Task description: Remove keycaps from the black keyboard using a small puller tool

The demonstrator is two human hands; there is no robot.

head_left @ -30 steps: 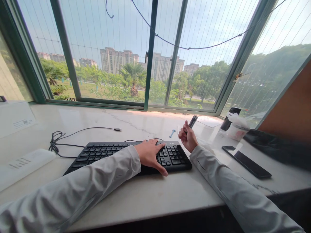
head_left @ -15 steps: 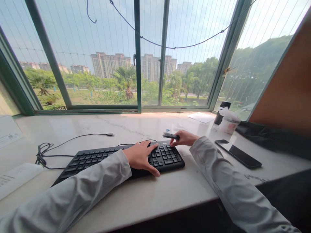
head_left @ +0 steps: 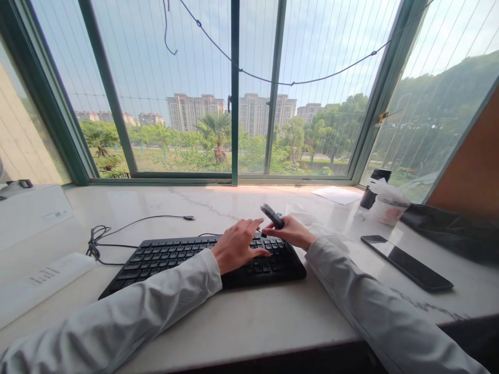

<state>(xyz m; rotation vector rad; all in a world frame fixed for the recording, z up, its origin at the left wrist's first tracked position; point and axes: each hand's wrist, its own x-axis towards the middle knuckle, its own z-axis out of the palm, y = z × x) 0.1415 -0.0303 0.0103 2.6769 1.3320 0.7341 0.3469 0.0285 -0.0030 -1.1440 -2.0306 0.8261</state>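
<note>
A black keyboard (head_left: 171, 257) lies on the pale stone sill in front of me. My left hand (head_left: 237, 245) hovers over its right end, fingers spread and lifted toward my right hand. My right hand (head_left: 291, 232) is closed on a small dark tool (head_left: 272, 215), held tilted above the keyboard's upper right corner. The fingertips of the left hand almost touch the tool's lower end.
A black phone (head_left: 405, 262) lies flat at the right. A dark cup (head_left: 375, 188) and a bagged container (head_left: 388, 206) stand near the window. A cable (head_left: 128, 228) coils left of the keyboard. White boxes (head_left: 37, 210) sit at the far left.
My left hand has lifted off the keys and reached toward the tool. My right hand has brought the tool from beside the keyboard to above its corner, tilting it up.
</note>
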